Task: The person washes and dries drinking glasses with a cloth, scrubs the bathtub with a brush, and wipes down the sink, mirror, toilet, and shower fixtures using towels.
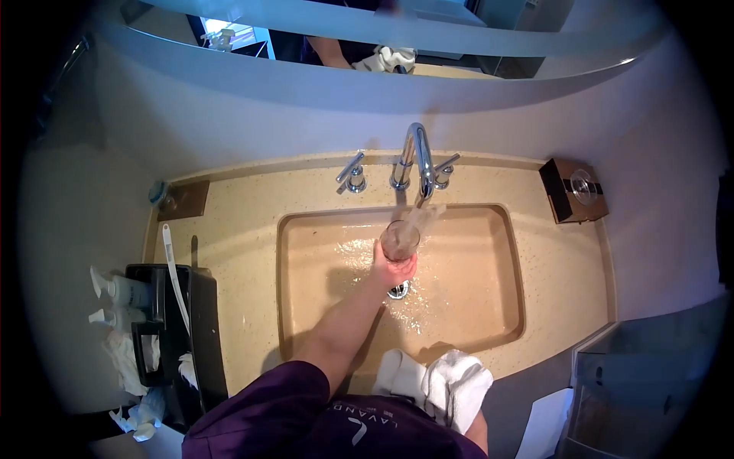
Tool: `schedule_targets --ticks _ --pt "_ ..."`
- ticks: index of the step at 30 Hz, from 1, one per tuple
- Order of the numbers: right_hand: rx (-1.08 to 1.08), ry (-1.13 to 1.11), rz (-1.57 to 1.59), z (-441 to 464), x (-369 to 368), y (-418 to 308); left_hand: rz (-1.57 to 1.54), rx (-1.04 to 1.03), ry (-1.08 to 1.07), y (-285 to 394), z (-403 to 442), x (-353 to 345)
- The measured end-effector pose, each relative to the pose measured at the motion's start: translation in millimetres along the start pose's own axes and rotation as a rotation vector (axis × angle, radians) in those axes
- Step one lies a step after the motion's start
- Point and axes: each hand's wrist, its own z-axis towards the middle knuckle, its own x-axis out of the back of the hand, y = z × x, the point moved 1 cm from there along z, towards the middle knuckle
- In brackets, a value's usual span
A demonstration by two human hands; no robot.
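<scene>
My left hand (393, 269) is wrapped round a clear drinking glass (400, 240) and holds it over the sink basin (306, 306), below the chrome faucet (422, 157). Water runs from the spout and splashes at the glass. Close to my body, at the front edge of the sink, a bunched white towel (457, 386) is held on my right side. Only a bit of my right arm (479, 432) shows beside it; the towel covers the fingers.
Faucet handles (354, 176) flank the spout. A black caddy (191, 329) with pump bottles (126, 291), cloths and a white long-handled tool (174, 268) stands left. A brown box (562, 191) sits at the back right, a glass (159, 195) at the back left. A mirror (459, 38) spans the wall.
</scene>
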Motion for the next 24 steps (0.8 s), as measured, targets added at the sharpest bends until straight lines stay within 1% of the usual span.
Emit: schedule_targets --ticks 2,5,8,9,12,13,16,17,22,24 --pt "0.000 -0.001 0.013 -0.2 -0.3 0.0 -0.151 0.048 0.005 1.6 -5.6 -0.1" --pt "-0.001 -0.012 0.033 -1.4 -2.2 0.5 0.076 -0.145 -0.143 1.7 2.0 8.9" --pt "0.000 -0.021 0.043 -3.3 -2.2 0.4 0.013 -0.165 -0.134 -5.2 0.1 -4.4" --pt "-0.001 -0.021 0.050 -4.4 -1.6 1.1 0.050 -0.204 -0.166 -6.9 4.1 -7.1" --pt "-0.004 -0.017 0.064 -7.4 -0.4 1.6 -0.017 -0.089 -0.069 -7.2 4.5 -18.3" --pt "-0.005 -0.012 0.068 -9.2 0.5 2.4 -0.019 -0.128 -0.174 -10.4 1.6 -16.9" --pt "-0.011 0.003 0.097 -12.1 1.7 5.2 0.010 -0.130 -0.286 -11.3 -9.4 -8.3" --pt "-0.016 0.010 0.108 -13.2 2.1 6.3 0.044 -0.159 -0.268 -12.1 -15.3 -8.1" --pt "-0.035 0.027 0.151 -10.8 3.8 11.5 -0.043 -0.098 -0.287 0.1 3.8 0.5" --pt "-0.028 0.020 0.132 -12.7 -4.7 -3.5 -0.039 -0.102 -0.266 0.3 5.1 -0.3"
